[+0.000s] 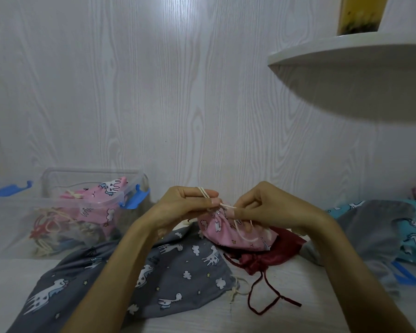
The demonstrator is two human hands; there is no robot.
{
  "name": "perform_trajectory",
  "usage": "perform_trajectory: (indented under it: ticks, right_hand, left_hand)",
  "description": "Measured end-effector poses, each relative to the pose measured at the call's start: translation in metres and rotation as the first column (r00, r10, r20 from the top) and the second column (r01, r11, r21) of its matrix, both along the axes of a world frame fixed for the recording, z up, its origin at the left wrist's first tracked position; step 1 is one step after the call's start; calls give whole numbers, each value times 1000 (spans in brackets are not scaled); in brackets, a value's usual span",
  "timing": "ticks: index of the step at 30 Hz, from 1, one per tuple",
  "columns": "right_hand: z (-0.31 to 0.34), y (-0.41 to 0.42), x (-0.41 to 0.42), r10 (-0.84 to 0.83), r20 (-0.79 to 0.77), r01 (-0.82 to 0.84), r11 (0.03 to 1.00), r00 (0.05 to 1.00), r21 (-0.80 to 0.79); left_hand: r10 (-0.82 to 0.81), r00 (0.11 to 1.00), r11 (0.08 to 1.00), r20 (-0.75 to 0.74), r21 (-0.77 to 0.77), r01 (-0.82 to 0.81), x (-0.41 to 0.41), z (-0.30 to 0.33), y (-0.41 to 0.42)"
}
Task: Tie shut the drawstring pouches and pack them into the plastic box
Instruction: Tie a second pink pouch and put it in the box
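Observation:
A small pink printed pouch (238, 233) hangs in front of me above the table. My left hand (183, 205) pinches its cream drawstring (241, 230), with a loop of cord over the fingers. My right hand (267, 207) pinches the same cord at the pouch's gathered mouth. The clear plastic box (65, 239) with blue clips stands at the left, holding pink pouches and several tied ones. A grey printed pouch (178, 272) lies flat below my hands. A dark red satin pouch (271, 255) with a red cord lies under the pink one.
The box lid with a blue clip (9, 189) lies behind the box at far left. Teal and grey pouches (394, 227) pile up at the right, beside a blue clip (405, 275). A white rounded shelf (346, 56) juts out overhead at the upper right.

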State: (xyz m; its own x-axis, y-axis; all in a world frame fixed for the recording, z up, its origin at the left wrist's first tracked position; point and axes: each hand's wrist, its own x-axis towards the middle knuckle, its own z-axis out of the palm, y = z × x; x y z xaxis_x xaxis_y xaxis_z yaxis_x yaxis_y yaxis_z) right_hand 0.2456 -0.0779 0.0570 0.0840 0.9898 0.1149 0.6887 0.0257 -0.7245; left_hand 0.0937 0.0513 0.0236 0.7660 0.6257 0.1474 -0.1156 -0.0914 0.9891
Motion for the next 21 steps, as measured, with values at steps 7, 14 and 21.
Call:
perform_trajectory:
  ticks: [7,14,21]
  right_hand:
    - [2,-2,8,-15,66,10,997,998,74]
    - [-13,13,2,4,92,-18,988,996,151]
    - [-16,16,-1,-92,-73,106,967,993,232]
  left_hand:
    - [-60,998,997,13,56,59,0,1,0]
    - [-36,999,979,33,202,29,3,-1,-2]
    - [155,979,904,130,382,-194,-1,5,-5]
